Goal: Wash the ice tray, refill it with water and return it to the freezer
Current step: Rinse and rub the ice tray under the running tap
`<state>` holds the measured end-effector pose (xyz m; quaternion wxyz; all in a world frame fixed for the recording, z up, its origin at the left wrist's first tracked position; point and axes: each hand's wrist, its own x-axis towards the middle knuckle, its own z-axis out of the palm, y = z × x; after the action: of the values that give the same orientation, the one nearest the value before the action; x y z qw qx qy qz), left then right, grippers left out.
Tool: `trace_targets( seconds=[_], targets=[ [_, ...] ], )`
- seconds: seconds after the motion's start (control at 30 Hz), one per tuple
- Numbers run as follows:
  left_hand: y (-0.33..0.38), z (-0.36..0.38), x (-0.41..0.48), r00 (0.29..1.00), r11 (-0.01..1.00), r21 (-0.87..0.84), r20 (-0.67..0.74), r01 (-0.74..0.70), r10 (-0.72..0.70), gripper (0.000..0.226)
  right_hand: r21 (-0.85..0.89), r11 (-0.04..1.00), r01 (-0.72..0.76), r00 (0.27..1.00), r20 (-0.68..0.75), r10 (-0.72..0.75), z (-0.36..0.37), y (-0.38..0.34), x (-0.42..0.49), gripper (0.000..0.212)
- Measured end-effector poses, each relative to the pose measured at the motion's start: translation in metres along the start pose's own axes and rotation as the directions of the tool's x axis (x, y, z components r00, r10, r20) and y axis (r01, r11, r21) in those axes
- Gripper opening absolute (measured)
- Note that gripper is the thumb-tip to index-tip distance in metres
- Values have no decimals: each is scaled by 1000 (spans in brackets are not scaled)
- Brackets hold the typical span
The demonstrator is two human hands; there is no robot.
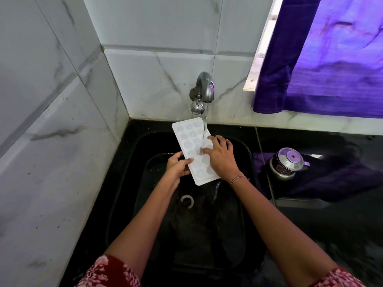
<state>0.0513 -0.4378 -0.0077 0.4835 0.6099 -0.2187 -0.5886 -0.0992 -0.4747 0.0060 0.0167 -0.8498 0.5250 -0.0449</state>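
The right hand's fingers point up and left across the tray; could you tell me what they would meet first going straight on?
Probably the falling tap water just beyond the right hand, over the white plastic ice tray; depth is uncertain.

tap (204,88) overhead, sink (246,154) (right side) open

No readable text, brand, number or sign appears anywhere; a small red label on the steel pot (287,162) standing on the counter (342,224) is too blurred to make out.
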Motion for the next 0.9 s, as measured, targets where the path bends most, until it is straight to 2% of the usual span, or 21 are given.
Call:
trace_targets(
  seconds=[0.27,0.4,0.57,0.63,0.73,0.8,0.9],
  targets=[
    [3,0,10,999,1000,-16,52,-3,3,36,-18,1000,2,1000,6,-2,-4,1,1,45],
    [1,1,13,998,1000,-13,60,-9,10,35,-9,1000,-10,999,-45,9,-4,6,3,35],
    [0,5,15,997,1000,-7,73,-13,14,33,-13,1000,10,1000,-21,-11,-3,7,3,35],
    [0,6,16,995,1000,17,99,-14,12,32,16,1000,3,999,-54,-2,-6,7,2,33],
    [0,11,16,990,1000,21,138,-16,13,29,54,998,11,995,-97,-6,-8,4,1,36],
    [1,14,17,987,1000,20,161,-22,18,29,23,999,48,996,-70,-47,-7,2,0,38],
    [3,20,18,981,1000,12,190,-27,24,23,-14,1000,18,998,-59,-19,-8,2,0,43]
  ],
)
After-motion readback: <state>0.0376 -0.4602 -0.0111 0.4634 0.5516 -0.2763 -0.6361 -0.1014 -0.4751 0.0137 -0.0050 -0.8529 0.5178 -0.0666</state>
